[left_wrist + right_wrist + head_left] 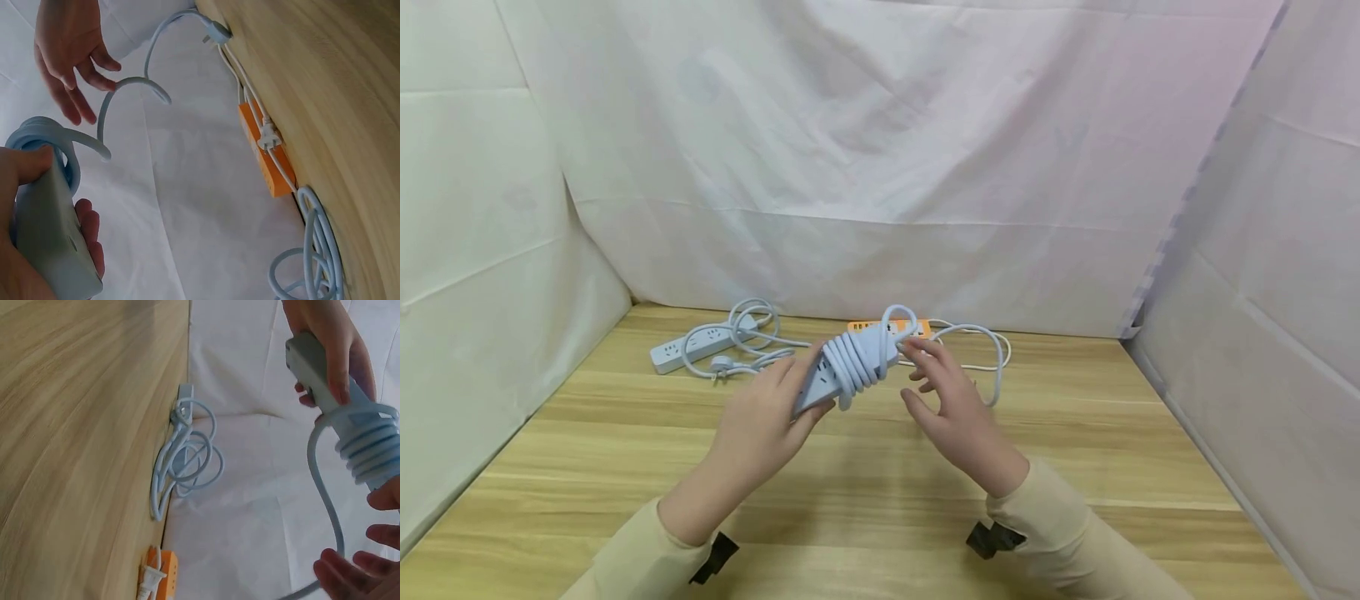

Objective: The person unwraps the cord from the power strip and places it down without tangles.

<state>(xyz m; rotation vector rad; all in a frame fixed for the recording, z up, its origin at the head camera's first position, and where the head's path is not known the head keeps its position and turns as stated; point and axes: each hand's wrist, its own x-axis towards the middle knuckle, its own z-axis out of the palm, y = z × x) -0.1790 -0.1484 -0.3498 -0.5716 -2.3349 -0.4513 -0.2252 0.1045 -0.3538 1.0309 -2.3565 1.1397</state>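
My left hand (758,421) grips a pale blue power strip (817,388), holding it tilted above the table with the thumb on one side. Several turns of its thick cord (850,362) are wound around the far half of the strip. From there a loose length of cord (322,478) hangs down, and its plug (219,31) rests at the table in the left wrist view. My right hand (958,417) is just right of the strip's far end, fingers loosely bent and spread. Its fingertips are close to the loose cord; whether they touch it is unclear.
A second pale blue power strip (667,357) with a loosely looped cord lies at the back left. Behind the held strip lies an orange power strip (867,326) with a white cord (1006,350). White cloth (865,167) encloses the wooden table (625,467) at the back and sides.
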